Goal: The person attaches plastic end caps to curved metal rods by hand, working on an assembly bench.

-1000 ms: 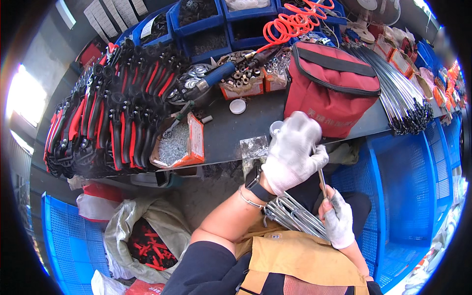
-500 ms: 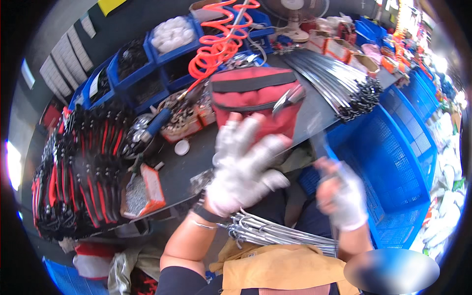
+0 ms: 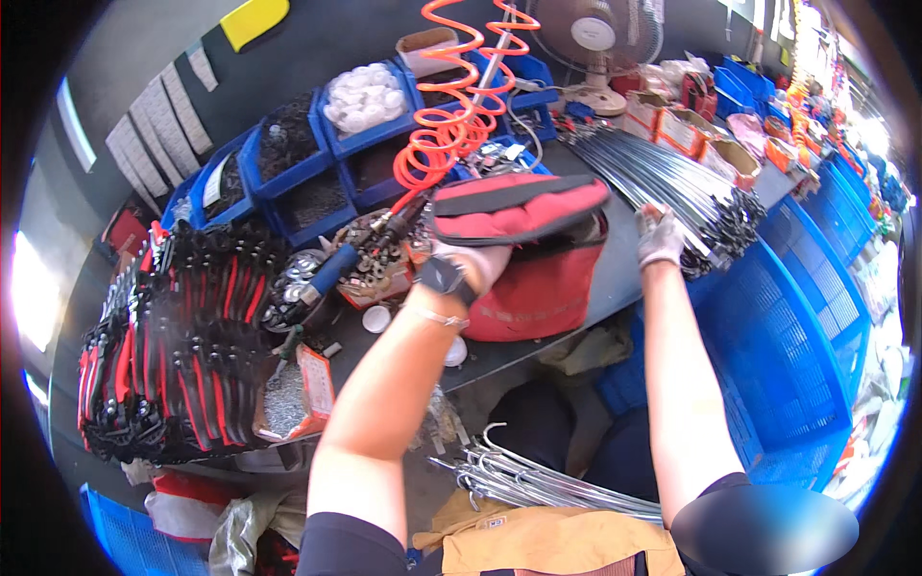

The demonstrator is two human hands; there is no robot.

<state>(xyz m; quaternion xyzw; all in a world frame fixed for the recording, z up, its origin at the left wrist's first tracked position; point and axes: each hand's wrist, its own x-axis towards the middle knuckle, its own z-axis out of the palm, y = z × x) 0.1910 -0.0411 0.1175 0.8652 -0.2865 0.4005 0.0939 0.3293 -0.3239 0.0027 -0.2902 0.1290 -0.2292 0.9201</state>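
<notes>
A red fabric bag [image 3: 543, 302] with a black-trimmed lid sits at the table's front edge. Its lid is partly lifted. My left hand [image 3: 488, 261], in a white glove, reaches under the lid's left side; its fingers are hidden there. To the right of the bag, my gloved right hand [image 3: 661, 236] is beside a bundle of thin metal rods [image 3: 639, 168] with black ends. Its fingers look bent together, but what they hold, if anything, does not show. More metal rods [image 3: 538, 480], with hooked ends, lie across my lap.
Red-and-black-handled tools [image 3: 197, 355] are massed at the left, beside an open box of small metal pieces [image 3: 285, 401]. Blue bins [image 3: 293, 206] line the back under a coiled orange hose [image 3: 432, 144]. Large blue crates [image 3: 778, 336] stand at the right; a fan [image 3: 594, 58] is behind.
My left hand has moved from in front of the bag to under its lid, now raised. My right hand has gone up and forward to the rods. The silver item on the bag no longer shows.
</notes>
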